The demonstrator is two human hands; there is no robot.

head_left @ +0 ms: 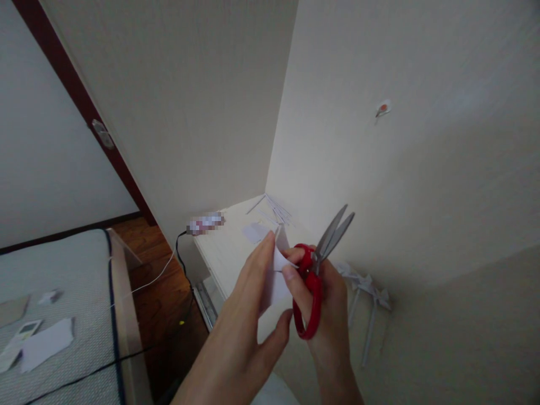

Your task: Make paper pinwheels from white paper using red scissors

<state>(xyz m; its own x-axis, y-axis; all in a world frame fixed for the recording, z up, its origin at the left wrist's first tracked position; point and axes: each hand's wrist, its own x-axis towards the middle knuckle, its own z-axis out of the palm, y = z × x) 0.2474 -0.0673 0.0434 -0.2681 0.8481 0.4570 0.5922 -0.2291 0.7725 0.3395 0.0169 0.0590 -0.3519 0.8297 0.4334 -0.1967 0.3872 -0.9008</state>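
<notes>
A sheet of white paper point(276, 289) stands between my two hands above a small white table, its upper part curled over. My left hand point(247, 304) has its fingers pressed along the left side of the paper, with the thumb lower down. Red-handled scissors point(314, 306) rest in my right hand point(331, 320), blades slightly apart and pointing up and right, away from the paper. The right thumb and fingertip also pinch the paper's curled edge. What the left fingertips cover behind the paper is hidden.
Thin white sticks point(276, 209) and a paper piece point(255, 232) lie on the table point(219, 256) in the wall corner. White paper pinwheels on sticks point(368, 286) are at right. Left are a power strip point(205, 223), cables and a mattress point(84, 281) holding paper and a remote point(21, 340).
</notes>
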